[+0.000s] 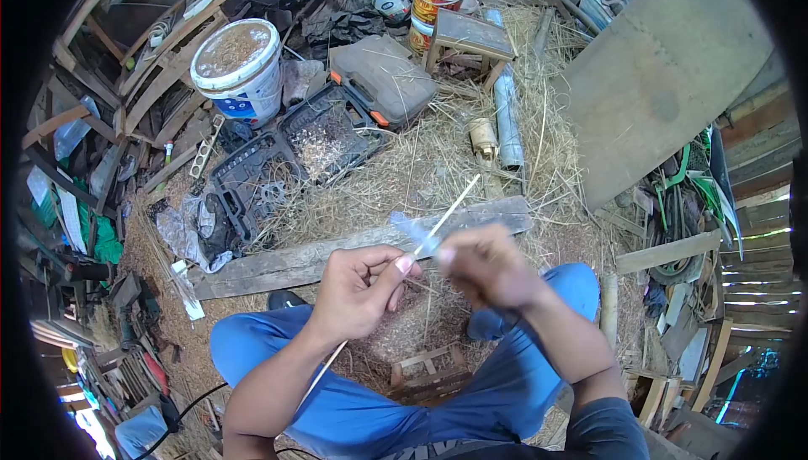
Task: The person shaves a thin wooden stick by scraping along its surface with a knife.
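A thin pale stick [455,204] runs diagonally through my left hand [364,287], whose thumb and fingers pinch it near its middle. Its lower end passes down below my wrist, over my blue trouser leg. My right hand [490,266] is just right of the stick, blurred by motion, with its fingers curled. Between my right fingertips and the stick is a bluish, translucent strip [411,228], also smeared, too blurred to identify. Beneath both hands a long wooden plank [278,266] lies across the ground.
A white bucket [238,73], an open black tool case [252,174] and a closed grey case [385,77] stand ahead on the straw. A small wooden stool [474,35] is beyond. A large board [665,81] leans at the right.
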The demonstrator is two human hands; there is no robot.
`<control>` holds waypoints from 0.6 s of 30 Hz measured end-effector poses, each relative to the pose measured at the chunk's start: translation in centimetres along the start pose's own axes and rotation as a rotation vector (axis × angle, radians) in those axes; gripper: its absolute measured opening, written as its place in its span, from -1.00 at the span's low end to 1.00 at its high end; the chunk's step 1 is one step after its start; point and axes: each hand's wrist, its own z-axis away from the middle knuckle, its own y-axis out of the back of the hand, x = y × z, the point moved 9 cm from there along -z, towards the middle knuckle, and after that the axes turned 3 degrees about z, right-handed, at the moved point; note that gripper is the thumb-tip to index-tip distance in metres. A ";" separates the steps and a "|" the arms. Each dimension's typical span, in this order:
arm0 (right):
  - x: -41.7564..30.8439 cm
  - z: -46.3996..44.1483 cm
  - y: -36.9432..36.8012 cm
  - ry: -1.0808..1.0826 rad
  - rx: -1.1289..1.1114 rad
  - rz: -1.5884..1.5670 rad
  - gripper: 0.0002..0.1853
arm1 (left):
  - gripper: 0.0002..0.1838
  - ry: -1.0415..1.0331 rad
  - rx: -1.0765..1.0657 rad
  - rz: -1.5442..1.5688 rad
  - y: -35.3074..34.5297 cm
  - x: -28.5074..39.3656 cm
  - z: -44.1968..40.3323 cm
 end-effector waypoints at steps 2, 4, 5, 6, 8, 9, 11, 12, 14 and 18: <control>0.3 -0.5 -1.4 0.002 -0.119 -0.152 -0.68 | -0.74 0.041 -0.009 -0.014 0.3 -0.2 0.0; -0.7 -0.7 3.2 0.091 0.087 -0.086 -0.68 | -0.74 -0.002 -0.013 -0.025 0.2 0.2 0.1; -0.9 -0.8 3.9 0.107 0.099 -0.171 -0.68 | -0.74 -0.005 -0.012 -0.024 0.3 0.3 0.1; -1.0 -0.5 3.1 0.105 0.096 -0.162 -0.68 | -0.73 0.025 -0.012 -0.014 0.3 0.0 0.2; 0.1 -0.2 -0.7 0.007 -0.020 -0.029 -0.66 | -0.73 0.051 -0.016 -0.010 0.0 -0.3 0.0; 0.6 -0.4 -1.6 -0.034 -0.081 -0.105 -0.65 | -0.73 0.034 -0.016 0.001 0.0 -0.2 -0.2; 0.0 -0.8 1.7 0.043 -0.004 -0.143 -0.67 | -0.73 0.036 -0.020 0.003 0.2 -0.4 0.2; -0.8 -1.0 3.4 0.118 0.066 -0.152 -0.69 | -0.73 0.026 -0.022 -0.008 0.2 -0.2 0.2; -1.1 -0.7 2.6 0.140 0.048 -0.193 -0.71 | -0.73 0.007 -0.021 -0.005 -0.1 -0.1 0.1; 0.3 -0.4 -0.7 -0.011 -0.060 -0.077 -0.64 | -0.73 0.045 -0.017 -0.018 0.1 -0.3 -0.1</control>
